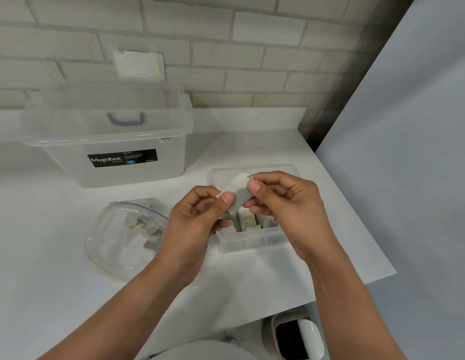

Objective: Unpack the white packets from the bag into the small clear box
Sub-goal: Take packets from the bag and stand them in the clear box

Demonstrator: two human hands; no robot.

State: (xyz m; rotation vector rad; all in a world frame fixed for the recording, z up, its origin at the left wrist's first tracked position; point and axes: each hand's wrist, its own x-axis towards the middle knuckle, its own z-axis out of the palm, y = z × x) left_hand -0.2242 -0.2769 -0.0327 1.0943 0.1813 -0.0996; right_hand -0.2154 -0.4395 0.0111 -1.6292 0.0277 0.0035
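We see both hands over the box (252, 242), sharing one white packet (237, 193). The left hand (197, 216) pinches the packet's lower end between thumb and curled fingers. The right hand (285, 203) pinches its upper end the same way. So both grips are clamped on the packet. The packet sits tilted above the box's middle; we cannot tell if it touches anything below. More packets (248, 219) stand upright inside the box. The bag (122, 237) lies flat left of the box, near it, with a few packets inside. A clear tub (109, 152) with a black label stands behind and left of the box, well apart. Box, bag and tub all rest on the white table (44, 255). A bin (296, 336) shows on the floor, on our side of the box.
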